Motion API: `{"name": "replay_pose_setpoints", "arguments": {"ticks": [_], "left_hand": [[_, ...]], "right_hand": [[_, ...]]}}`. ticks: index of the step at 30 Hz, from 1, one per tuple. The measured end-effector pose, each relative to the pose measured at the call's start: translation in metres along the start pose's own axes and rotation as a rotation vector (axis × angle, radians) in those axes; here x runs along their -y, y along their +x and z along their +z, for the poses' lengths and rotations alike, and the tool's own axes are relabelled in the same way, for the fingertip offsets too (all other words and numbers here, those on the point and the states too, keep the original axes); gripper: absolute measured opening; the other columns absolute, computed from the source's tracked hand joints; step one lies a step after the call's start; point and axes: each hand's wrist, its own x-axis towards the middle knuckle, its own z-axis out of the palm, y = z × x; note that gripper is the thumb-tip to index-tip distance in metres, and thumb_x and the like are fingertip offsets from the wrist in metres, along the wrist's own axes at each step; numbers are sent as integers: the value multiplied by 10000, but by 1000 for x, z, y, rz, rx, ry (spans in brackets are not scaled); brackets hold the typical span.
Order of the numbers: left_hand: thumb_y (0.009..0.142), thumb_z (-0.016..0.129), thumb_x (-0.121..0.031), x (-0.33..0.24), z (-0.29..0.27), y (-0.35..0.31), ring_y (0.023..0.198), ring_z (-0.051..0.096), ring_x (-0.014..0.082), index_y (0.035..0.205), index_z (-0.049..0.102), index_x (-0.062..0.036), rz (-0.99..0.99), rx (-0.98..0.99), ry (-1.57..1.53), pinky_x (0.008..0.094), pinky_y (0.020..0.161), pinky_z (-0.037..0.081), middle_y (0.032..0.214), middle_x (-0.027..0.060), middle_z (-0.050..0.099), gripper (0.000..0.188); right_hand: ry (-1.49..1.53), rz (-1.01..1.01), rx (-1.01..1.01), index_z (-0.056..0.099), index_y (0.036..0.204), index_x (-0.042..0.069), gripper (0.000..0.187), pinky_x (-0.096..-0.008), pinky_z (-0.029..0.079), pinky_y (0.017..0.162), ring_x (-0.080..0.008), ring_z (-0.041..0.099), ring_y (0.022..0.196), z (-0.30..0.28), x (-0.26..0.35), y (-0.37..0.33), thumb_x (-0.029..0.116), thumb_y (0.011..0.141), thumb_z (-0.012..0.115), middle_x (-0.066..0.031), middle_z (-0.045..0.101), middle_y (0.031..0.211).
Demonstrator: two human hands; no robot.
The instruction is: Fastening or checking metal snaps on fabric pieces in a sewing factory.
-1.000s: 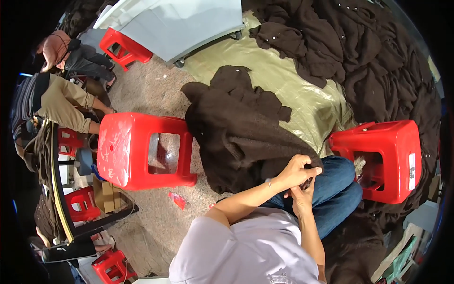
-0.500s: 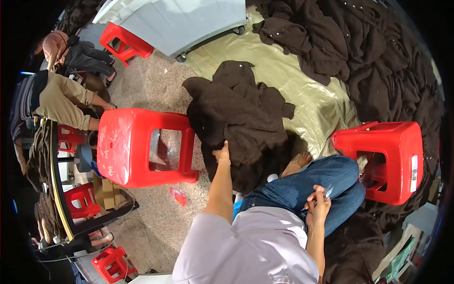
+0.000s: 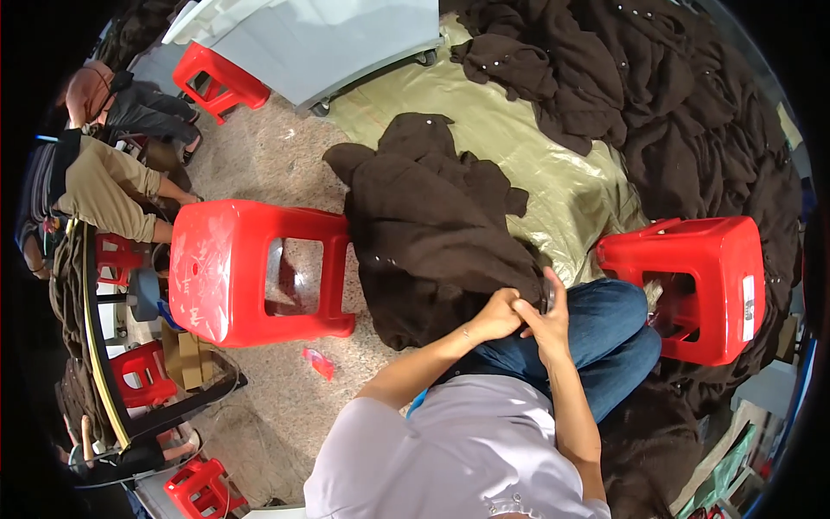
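A dark brown knitted garment [image 3: 424, 225] with small white spots is spread in front of me, its near end reaching my lap. Pinched fingers of my left hand [image 3: 497, 316] hold its near edge. Against them lies my right hand [image 3: 546, 333], its thumb side touching the left fingertips and its index finger pointing up. A small pointed metal tool [image 3: 547, 299] sits in the right hand; most of it is hidden by the fingers. What supports the garment is covered by it.
Red plastic stools stand left [image 3: 203, 272] and right [image 3: 726, 290] of me. A large heap of brown garments [image 3: 683, 130] lies on a yellowish sheet [image 3: 571, 186]. Ahead is a grey wheeled bin [image 3: 346, 48]. Two people [image 3: 108, 186] sit far left. A pink scrap [image 3: 319, 363] is on the floor.
My left hand has come back toward my lap, drawing the garment's edge nearer. My right hand has moved left and forward from above my thigh to meet it.
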Motion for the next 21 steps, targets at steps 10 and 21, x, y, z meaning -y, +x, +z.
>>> {"name": "replay_pose_setpoints", "arguments": {"ticks": [10,21], "left_hand": [[773,760,-82,57,-28,2,940,543,226,1037,560,-28,235,-822,308,346,835,475,1047,99,508,335],[766,603,-31,27,-106,52,819,666,398,999,679,-79,104,-957,486,416,720,523,864,212,682,249]], "right_hand": [[10,-41,-256,627,997,49,143,-212,373,393,-43,475,539,-36,-10,10,74,870,687,27,581,773],[-204,-219,-538,598,1170,28,391,-190,374,418,-33,487,555,-115,17,23,140,826,746,-12,614,944]]}}
